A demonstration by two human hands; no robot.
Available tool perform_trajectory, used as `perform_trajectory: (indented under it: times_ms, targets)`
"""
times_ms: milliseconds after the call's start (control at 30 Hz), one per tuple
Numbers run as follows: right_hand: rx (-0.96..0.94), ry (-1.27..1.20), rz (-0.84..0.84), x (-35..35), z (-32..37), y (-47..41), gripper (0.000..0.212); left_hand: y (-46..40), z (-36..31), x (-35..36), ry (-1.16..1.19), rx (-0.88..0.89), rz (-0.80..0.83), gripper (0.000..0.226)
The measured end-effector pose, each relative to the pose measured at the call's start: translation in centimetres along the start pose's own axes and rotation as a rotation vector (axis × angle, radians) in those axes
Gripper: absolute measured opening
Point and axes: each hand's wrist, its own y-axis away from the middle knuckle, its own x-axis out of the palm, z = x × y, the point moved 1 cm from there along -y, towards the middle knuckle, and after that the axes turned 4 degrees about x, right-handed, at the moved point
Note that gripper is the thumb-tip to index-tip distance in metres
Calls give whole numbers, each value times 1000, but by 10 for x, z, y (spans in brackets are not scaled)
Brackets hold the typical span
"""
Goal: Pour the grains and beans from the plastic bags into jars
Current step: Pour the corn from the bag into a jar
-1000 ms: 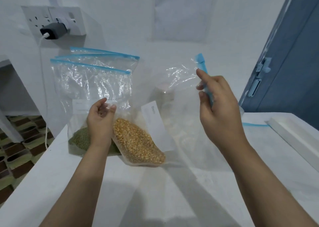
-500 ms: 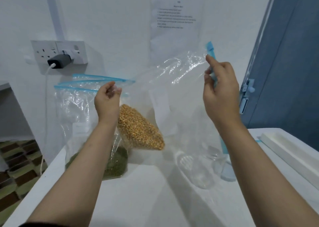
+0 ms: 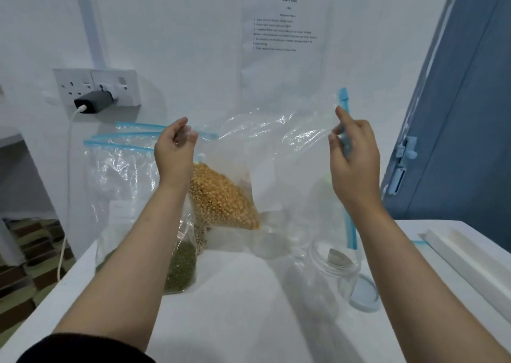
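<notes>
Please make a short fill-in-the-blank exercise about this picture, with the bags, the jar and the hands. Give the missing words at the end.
1. Both hands, left hand and right hand, hold up the bag with ____ grains.
2. The open glass jar stands on the ____ table.
3. The bag of green beans rests near the ____ hand.

Missing words: yellow; white; left
</notes>
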Motion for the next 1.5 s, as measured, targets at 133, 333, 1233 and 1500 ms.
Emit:
perform_trajectory:
  times_ms: [133,333,1233,1500]
  targets:
    - [0,2,-36,5,-7,4,44,-1,-6,5,-22,36,-5,31]
    - [49,-38,-70,5,-13,4,43,-9,-20,13,-8,79,5,30]
    - [174,-154,-6,-21,-26,0,51,-21,-45,37,5,181,19,30]
    - [239,-169,16,-22,-34,-1,54,-21,-54,44,10,195,31,30]
